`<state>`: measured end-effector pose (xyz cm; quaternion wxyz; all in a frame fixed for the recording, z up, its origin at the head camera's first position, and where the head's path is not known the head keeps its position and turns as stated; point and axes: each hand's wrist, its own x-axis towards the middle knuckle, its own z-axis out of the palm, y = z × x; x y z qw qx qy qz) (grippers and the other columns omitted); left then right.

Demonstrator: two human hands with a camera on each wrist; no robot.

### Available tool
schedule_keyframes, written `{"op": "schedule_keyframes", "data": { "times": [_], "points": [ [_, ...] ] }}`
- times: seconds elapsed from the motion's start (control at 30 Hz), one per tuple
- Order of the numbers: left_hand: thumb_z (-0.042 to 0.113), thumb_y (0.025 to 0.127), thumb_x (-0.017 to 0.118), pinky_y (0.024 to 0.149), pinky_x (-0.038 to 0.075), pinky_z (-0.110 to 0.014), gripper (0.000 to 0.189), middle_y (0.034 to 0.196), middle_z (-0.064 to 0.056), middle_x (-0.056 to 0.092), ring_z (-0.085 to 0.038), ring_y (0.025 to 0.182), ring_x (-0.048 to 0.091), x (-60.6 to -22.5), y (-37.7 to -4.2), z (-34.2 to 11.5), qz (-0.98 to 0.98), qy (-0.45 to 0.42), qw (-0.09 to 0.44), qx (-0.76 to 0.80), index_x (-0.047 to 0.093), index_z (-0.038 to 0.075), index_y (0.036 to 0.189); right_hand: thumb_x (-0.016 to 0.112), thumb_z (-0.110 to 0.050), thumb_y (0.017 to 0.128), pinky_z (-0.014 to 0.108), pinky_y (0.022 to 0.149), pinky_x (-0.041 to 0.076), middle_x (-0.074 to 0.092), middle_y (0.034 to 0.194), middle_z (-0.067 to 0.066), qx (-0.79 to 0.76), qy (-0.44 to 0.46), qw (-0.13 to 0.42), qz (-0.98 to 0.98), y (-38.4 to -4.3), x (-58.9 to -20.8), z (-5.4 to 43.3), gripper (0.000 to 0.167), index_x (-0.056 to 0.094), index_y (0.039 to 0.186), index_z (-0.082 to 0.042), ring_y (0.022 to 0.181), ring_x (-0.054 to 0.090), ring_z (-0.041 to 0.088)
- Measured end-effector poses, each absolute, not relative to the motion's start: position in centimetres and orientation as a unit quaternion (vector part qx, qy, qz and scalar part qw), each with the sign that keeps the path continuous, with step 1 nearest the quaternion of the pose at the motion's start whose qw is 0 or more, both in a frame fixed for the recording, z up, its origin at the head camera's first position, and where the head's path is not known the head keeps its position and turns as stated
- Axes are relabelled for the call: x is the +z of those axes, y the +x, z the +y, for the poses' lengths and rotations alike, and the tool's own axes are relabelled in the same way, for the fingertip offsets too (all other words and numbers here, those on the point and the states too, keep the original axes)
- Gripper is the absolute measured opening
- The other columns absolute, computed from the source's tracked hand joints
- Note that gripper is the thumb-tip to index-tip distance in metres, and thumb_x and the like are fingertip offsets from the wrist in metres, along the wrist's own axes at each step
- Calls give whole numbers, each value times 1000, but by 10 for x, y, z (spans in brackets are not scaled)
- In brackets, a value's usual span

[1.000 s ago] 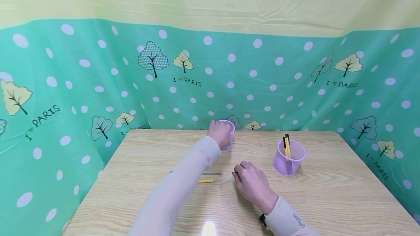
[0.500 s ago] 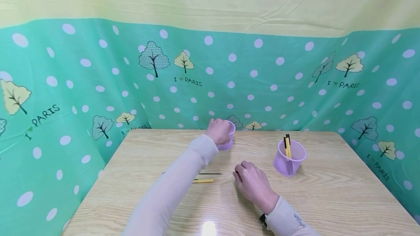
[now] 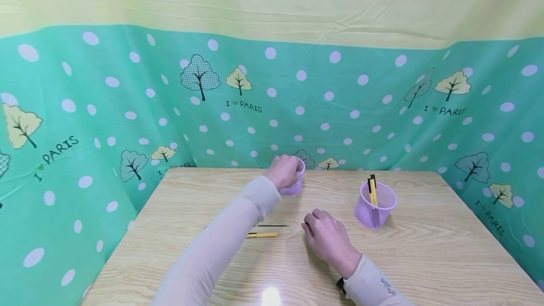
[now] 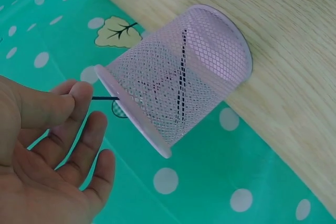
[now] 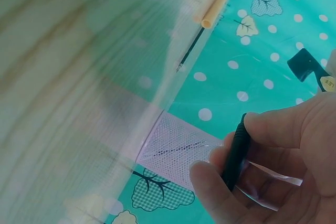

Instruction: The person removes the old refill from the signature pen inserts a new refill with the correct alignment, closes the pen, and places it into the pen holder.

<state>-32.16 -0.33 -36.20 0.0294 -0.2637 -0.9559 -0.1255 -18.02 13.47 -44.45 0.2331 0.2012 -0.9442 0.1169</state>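
Left wrist view gives me the best look at the delicate side of things: the left hand (image 4: 44,169) pinches a thin, straight, dark rod (image 4: 105,98), like a pen refill, between thumb and forefinger, the other fingers loosely bent away. The rod reaches over the rim of a lilac wire-mesh cup (image 4: 152,72) standing toward the back of the pale wood-grain table (image 3: 408,259). I'd judge the rod very light, smooth and a bit springy, likely to roll between the fingertips; a soft pinch at the upper end suits it, clear of the rim. The cup looks stiff but light, so a knock might shift it.

Right wrist view has the right hand (image 5: 315,150) gripping a short black ribbed tube (image 5: 239,153) with thumb and curled fingers. Its ridges should keep it from slipping; I'd hold it round the middle.

From the head camera neither small piece reads well, as both hands cover them. It does show the layout: a yellow pen barrel (image 3: 262,235) and a second dark rod (image 3: 273,225) lie partly behind the left sleeve (image 3: 221,244), while another lilac cup (image 3: 364,212) holds yellow-and-black pens (image 3: 372,192). Only the left wrist shows dark lines clearly through the mesh; whether one continues the pinched rod, I can't tell.
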Motion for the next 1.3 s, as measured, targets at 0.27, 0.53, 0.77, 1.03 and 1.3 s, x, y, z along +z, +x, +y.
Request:
{"op": "schedule_keyframes", "data": {
  "times": [0.27, 0.53, 0.77, 1.03, 1.3],
  "points": [
    [-6, 84, 55, 80, 42, -32, 32, 93, 7, 68, -12, 83, 57, -365, -320, -6, -945, -295, 46, -133, 73, 20, 88, 73, -18, 82, 25, 44, 39, 45, 68, -8, 119, 201, 240, -942, -180, -445, 134, 9, 66, 78, -15, 58, 45, 9],
    [3, 90, 58, 80, 45, -33, 22, 89, 9, 68, -12, 86, 61, -368, -321, -7, -931, -336, 91, -110, 73, 20, 89, 73, -17, 81, 24, 44, 38, 45, 68, -9, 117, 204, 245, -941, -181, -446, 135, 9, 66, 77, -15, 57, 44, 8],
    [7, 92, 60, 86, 45, -33, 19, 97, 7, 70, -13, 93, 63, -369, -323, -9, -924, -348, 104, -119, 74, 18, 98, 71, -18, 83, 23, 45, 38, 44, 68, -10, 117, 201, 237, -943, -180, -445, 135, 7, 67, 78, -16, 58, 43, 7],
    [11, 92, 63, 92, 43, -31, 18, 105, 5, 70, -14, 97, 60, -370, -323, -13, -916, -351, 113, -157, 74, 17, 105, 70, -18, 84, 23, 46, 39, 45, 68, -9, 116, 200, 232, -945, -180, -445, 135, 6, 67, 79, -16, 58, 43, 7],
    [11, 90, 64, 87, 44, -29, 17, 97, 3, 69, -14, 90, 57, -368, -322, -17, -903, -363, 150, -174, 73, 13, 104, 71, -18, 83, 23, 46, 40, 46, 69, -9, 117, 199, 234, -944, -180, -445, 135, 6, 67, 79, -15, 59, 45, 7]
  ]
}}
